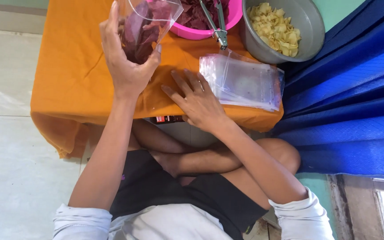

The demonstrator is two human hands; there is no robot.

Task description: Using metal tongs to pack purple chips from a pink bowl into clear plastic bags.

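Wrapped around a clear plastic bag [145,26] of dark purple chips, the left hand [125,58] makes the grip: thumb on the near side, fingers curled behind, holding the bag lifted just above the tabletop [76,75] with its open mouth tilted toward the pink bowl [234,15]. To do this well, I judge the grip should stay low on the bag so the mouth stays wide, and light enough that the chips inside do not crack. The bag sits inside the grip, its filled lower part in the palm and its empty upper part standing free above the fingertips. Beside the bag, toward the grey bowl, the right hand [196,100] lies flat with fingers spread on the orange cloth, holding nothing, its fingertips just beside a stack of empty clear bags [243,84]. Beyond the bag, the pink bowl holds more purple chips, with metal tongs [216,22] resting across its rim. Farther from the bag, the grey bowl [307,26] holds pale yellow chips, and a blue curtain [352,89] hangs past it.
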